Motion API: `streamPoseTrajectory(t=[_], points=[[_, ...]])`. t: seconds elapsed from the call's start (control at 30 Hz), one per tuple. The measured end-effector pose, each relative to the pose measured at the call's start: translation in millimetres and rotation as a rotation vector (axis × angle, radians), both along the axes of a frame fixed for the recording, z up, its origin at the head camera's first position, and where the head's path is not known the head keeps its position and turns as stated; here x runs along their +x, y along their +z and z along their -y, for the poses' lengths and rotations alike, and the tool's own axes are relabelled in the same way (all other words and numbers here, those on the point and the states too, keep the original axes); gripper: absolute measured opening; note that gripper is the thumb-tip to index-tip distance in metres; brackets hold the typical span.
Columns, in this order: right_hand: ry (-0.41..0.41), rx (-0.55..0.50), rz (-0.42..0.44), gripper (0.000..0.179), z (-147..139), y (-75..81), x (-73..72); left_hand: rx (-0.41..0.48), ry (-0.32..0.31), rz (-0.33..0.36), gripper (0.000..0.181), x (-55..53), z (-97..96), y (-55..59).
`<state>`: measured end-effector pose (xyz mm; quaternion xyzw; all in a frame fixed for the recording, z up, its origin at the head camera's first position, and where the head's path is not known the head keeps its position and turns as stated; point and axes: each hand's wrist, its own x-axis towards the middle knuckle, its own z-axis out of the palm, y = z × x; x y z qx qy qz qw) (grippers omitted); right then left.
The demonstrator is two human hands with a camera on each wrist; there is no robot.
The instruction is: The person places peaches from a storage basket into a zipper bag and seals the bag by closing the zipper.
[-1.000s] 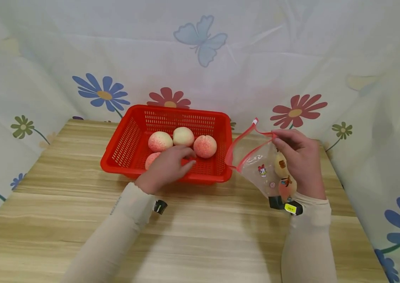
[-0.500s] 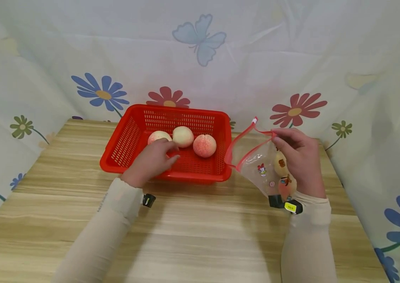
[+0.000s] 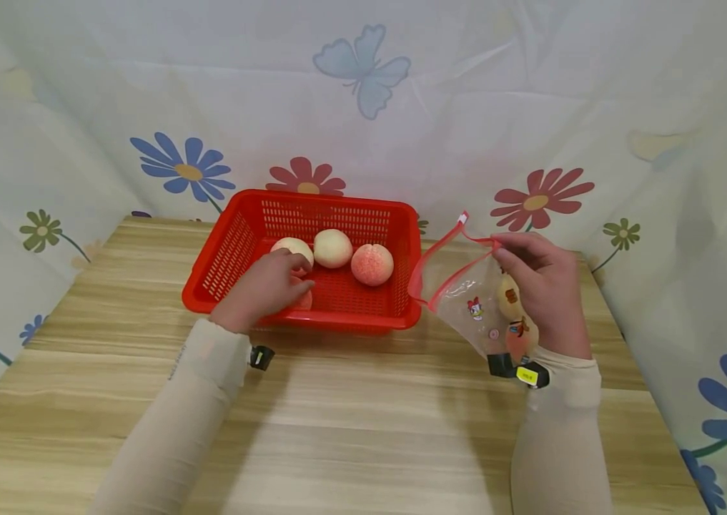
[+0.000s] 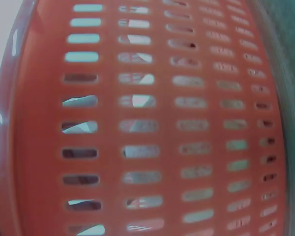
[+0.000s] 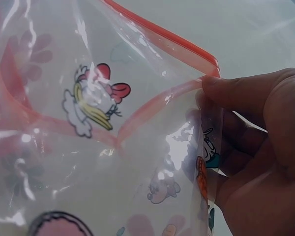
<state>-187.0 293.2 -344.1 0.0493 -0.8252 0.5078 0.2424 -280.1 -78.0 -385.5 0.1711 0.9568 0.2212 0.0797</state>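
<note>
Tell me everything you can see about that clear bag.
The clear bag looks like thin, shiny plastic, with a pinkish-red band round its mouth, a white piece at the band's upper corner, and cartoon prints, including a duck with a red bow. The right hand pinches its edge; the mouth gapes open. It is beside the red basket; whether they touch is unclear. Peach-like fruits show through it.

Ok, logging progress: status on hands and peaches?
Left hand over front peach, grip unclear. Right hand pinching opened clear bag. Red basket wall blocks left wrist view.
</note>
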Motion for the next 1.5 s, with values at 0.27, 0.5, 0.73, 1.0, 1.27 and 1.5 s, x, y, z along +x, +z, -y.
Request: streamPoseTrajectory(t=[0.27,0.5,0.73,1.0,1.27,1.5], points=[[0.005,-0.008,0.008,0.027,-1.6,-0.2,-0.3,0.000,0.007,0.056,0.044,-5.6,4.8,-1.7],[0.021,-0.025,-0.010,0.027,-3.2,-0.5,-0.7,0.024,0.018,0.143,0.048,-5.2,5.7,-4.6],[0.029,-0.030,-0.010,0.027,-3.9,0.4,0.1,0.029,0.042,0.206,0.043,-3.3,4.7,-1.8],[0.036,-0.022,-0.026,0.027,-5.5,0.0,-0.4,0.010,0.062,0.244,0.041,-2.4,4.2,0.9],[0.030,-0.027,-0.017,0.027,-6.3,0.3,0.4,-0.012,0.058,0.290,0.056,-3.8,3.0,1.9],[0.026,0.003,-0.029,0.027,-7.8,-1.1,0.3,-0.068,0.019,0.252,0.063,-5.5,1.0,1.2]])
